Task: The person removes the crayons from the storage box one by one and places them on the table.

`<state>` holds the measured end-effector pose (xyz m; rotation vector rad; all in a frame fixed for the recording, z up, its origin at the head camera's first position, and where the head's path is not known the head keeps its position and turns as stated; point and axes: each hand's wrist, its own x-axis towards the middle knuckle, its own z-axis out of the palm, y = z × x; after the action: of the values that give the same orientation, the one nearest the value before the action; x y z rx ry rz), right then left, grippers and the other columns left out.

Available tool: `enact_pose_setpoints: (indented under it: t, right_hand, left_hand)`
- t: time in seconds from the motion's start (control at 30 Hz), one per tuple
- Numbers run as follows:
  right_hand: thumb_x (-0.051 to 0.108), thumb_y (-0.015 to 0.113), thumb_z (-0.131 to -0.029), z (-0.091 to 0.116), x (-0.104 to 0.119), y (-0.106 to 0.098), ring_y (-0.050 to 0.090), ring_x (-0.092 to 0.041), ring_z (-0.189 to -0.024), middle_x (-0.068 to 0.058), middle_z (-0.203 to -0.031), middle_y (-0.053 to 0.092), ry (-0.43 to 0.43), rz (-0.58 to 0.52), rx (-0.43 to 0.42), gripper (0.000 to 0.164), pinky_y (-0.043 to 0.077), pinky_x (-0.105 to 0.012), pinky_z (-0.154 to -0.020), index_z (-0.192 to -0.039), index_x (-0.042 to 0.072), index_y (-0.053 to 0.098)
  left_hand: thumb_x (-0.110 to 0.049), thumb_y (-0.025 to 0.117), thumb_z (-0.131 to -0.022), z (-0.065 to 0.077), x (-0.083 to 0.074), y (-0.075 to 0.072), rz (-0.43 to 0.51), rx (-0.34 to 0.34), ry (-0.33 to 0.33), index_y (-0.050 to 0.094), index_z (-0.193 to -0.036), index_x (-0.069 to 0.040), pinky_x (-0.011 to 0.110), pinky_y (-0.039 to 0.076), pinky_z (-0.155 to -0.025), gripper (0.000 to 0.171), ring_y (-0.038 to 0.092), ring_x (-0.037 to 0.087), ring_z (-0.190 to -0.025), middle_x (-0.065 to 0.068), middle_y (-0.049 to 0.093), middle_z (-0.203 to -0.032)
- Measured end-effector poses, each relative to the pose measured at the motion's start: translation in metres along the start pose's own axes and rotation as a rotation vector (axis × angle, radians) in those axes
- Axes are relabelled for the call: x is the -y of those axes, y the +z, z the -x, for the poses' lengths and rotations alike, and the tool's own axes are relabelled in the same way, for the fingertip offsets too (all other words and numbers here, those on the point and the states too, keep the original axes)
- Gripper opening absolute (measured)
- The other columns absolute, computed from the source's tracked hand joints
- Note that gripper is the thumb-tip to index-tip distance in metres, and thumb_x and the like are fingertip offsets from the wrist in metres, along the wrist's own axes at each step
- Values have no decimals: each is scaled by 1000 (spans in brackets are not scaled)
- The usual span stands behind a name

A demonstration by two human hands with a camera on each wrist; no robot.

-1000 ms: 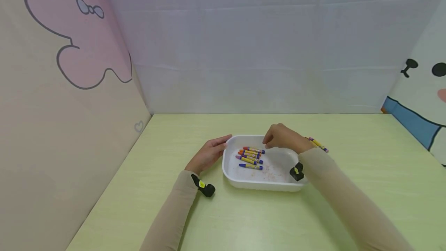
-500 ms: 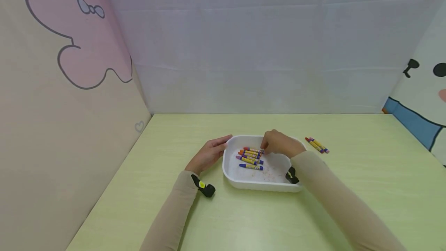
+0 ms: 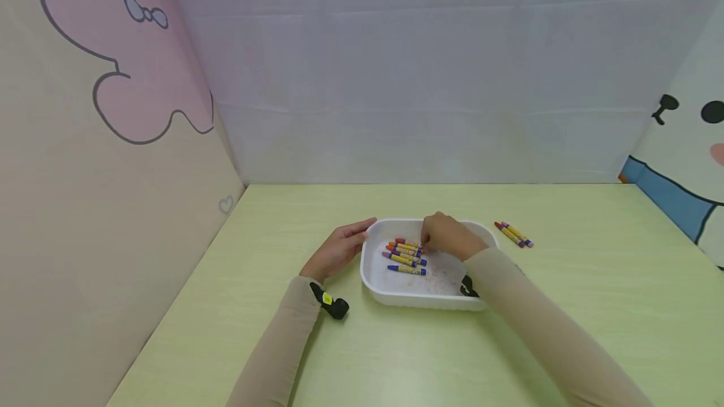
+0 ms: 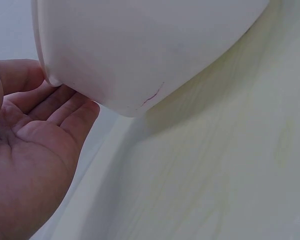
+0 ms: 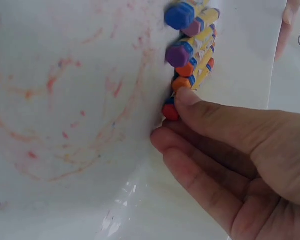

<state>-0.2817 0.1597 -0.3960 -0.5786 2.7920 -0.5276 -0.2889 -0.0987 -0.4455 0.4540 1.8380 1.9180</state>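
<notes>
A white plastic tray point(image 3: 424, 302) stands on the table. My left hand point(image 3: 335, 252) holds its left end; in the left wrist view the thumb and fingers point(image 4: 82, 116) meet at the tray's rim. Inside the tray, several yellow-wrapped wax crayons point(image 3: 405, 259) lie roughly side by side, a blue one point(image 3: 406, 270) nearest me. My right hand point(image 3: 450, 236) reaches into the tray. Its thumb and forefinger pinch the end of the red crayon point(image 5: 170, 111), at the far end of the row. The thumb tip also lies against an orange crayon point(image 5: 181, 84).
Two more crayons point(image 3: 513, 235), one red-tipped, lie together on the pale green table point(image 3: 362, 357) right of the tray. Crayon smears point(image 5: 65, 90) mark the tray floor. Cloth walls point(image 3: 373, 80) rise behind and on both sides.
My right hand has lowered into the tray and moved left to the crayons, taking hold of the red crayon's end. The two crayons outside came into fuller view. My left hand stays put.
</notes>
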Motion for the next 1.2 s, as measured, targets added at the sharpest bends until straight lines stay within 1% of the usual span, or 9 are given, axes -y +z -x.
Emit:
enact_pose_setpoints:
  t: [0.27, 0.5, 0.6, 0.7, 0.9, 1.07, 1.2]
  right_hand:
    - [7, 75, -81, -2, -3, 2, 58, -13, -69, -5, -83, 70, -16, -9, -1, 4, 53, -26, -65, -85, 5, 75]
    - [9, 76, -81, 1, -2, -4, 58, -13, -69, -4, -81, 69, -32, 35, 7, 5, 52, -24, -63, -84, 6, 75]
    - [9, 76, -81, 2, -1, -9, 59, -13, -73, -4, -83, 69, -30, 36, 8, 5, 53, -24, -65, -85, 7, 76]
    - [9, 75, -82, 5, 0, -15, 60, -14, -75, -4, -85, 69, -23, 14, 15, 6, 54, -26, -67, -87, 7, 76]
    - [8, 72, -84, 9, 2, -27, 63, -14, -75, -5, -88, 71, 9, -25, 38, 8, 56, -28, -69, -91, 6, 76]
    - [10, 72, -85, 13, -2, -37, 64, -14, -75, -5, -89, 73, 24, -41, 44, 12, 57, -28, -68, -95, 5, 77]
    - [10, 72, -85, 18, -7, -47, 64, -13, -75, -4, -88, 73, 20, -41, 41, 13, 56, -29, -68, -96, 5, 77]
  left_hand:
    - [-9, 39, -104, -1, 1, 0, -4, 4, 11, 36, -147, -1, 39, 32, -115, 44, 34, 28, -142, 12, 33, -155]
    - [-9, 40, -103, -2, 1, -1, -4, 10, 10, 36, -147, -1, 39, 31, -115, 45, 34, 29, -142, 13, 32, -155]
    - [-9, 39, -104, -2, 1, -1, -9, 12, 9, 35, -147, 0, 39, 31, -115, 45, 34, 29, -141, 13, 33, -155]
    - [-9, 39, -104, -2, 0, -1, -13, 11, 5, 35, -147, 0, 39, 31, -116, 45, 34, 28, -141, 13, 33, -155]
    - [-9, 39, -104, -2, 0, -1, -19, 4, 3, 36, -147, -2, 39, 32, -115, 45, 34, 27, -142, 12, 33, -155]
    - [-9, 39, -104, -1, 0, -1, -16, 5, 2, 35, -148, -1, 40, 32, -115, 45, 34, 28, -142, 12, 33, -155]
    - [-9, 38, -104, -1, 0, -1, -11, 7, 1, 35, -148, -1, 40, 30, -117, 45, 34, 28, -142, 13, 33, -155]
